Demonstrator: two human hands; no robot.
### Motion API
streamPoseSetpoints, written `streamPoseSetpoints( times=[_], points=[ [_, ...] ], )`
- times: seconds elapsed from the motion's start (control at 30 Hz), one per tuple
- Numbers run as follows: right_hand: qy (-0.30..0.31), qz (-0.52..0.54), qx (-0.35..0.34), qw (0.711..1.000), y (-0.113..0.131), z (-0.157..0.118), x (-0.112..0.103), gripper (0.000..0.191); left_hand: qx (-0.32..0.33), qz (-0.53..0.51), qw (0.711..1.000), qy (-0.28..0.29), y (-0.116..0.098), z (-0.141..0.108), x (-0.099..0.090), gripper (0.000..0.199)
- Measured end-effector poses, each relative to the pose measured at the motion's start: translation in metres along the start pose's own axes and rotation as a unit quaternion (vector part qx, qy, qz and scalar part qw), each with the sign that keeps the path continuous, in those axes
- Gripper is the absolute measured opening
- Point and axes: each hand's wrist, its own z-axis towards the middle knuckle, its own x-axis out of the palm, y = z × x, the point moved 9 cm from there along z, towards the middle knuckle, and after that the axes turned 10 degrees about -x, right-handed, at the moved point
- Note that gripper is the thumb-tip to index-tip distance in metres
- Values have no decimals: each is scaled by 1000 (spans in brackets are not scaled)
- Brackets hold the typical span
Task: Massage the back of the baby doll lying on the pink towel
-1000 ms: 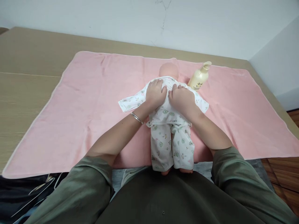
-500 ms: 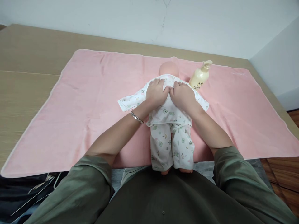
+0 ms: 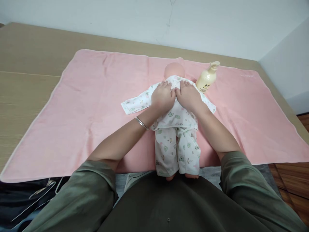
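Note:
A doll point(image 3: 177, 120) in white printed top and trousers lies on a pink mat point(image 3: 96, 87), its head away from me and its feet at the near edge. My left hand point(image 3: 163, 96) rests palm down on the left of its upper back or chest; which side faces up I cannot tell. My right hand point(image 3: 188, 96) lies flat on the right of it. The two thumbs nearly meet at the middle, and neither hand holds anything. Just right of the doll's head is a pale yellow pump bottle point(image 3: 207, 78).
The mat covers much of a wooden table point(image 3: 29, 54) and hangs at its front edge. Behind stands a white wall point(image 3: 120, 19) with a crack. Dark items point(image 3: 21, 199) are at the lower left, below the table edge.
My hands stay on the doll's upper body, with only slight shifts of the fingers. The whole view has moved a little.

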Motion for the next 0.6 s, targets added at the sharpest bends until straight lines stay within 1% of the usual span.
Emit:
streamPoseSetpoints(
  times=[0.13,0.23,0.3,0.37,0.5,0.6],
  points=[
    [-14,-72,7,997,22,-15,-10,47,4,-10,999,49,13,14,6,51],
    [-4,-102,-3,995,32,-22,-13,44,16,-18,999,45,15,16,5,50],
    [-1,-94,-6,996,28,-20,-14,41,17,-6,1000,26,10,11,1,44],
    [-6,-61,-4,998,17,-13,-12,41,10,15,1000,9,3,3,-2,40],
    [-29,14,-1,999,-5,3,-7,46,11,33,999,-20,-12,-14,-6,41],
    [-33,7,3,999,-6,5,-5,49,9,22,999,-33,-12,-16,-7,40]
  ],
)
